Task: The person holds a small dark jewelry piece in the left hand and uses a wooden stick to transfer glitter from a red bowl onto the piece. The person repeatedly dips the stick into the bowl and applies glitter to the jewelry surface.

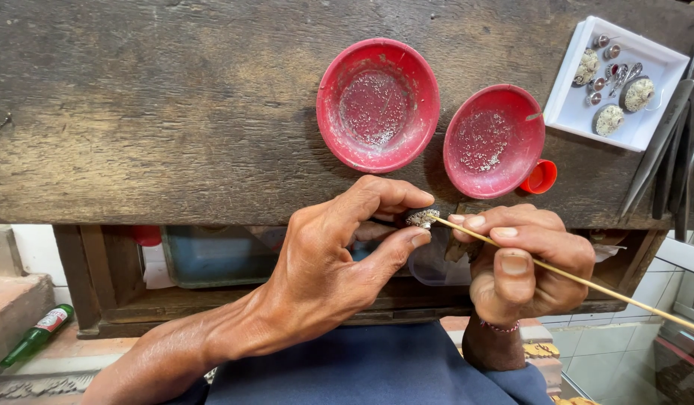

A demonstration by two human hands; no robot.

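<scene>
My left hand (339,255) pinches a small stone-studded ornament (422,218) between thumb and forefinger, just below the front edge of the dark wooden bench (174,112). My right hand (523,262) grips a thin wooden stick (587,281), and the stick's tip touches the ornament. Two red dishes sit on the bench above the hands: a larger red dish (378,105) and a smaller red dish (494,140), both holding tiny sparkling grains.
A white tray (579,112) at the upper right holds several small round ornaments. Metal tools (662,150) lie beside it at the right edge. A small red cap (540,178) rests by the smaller dish. A green bottle (36,334) lies on the floor at left.
</scene>
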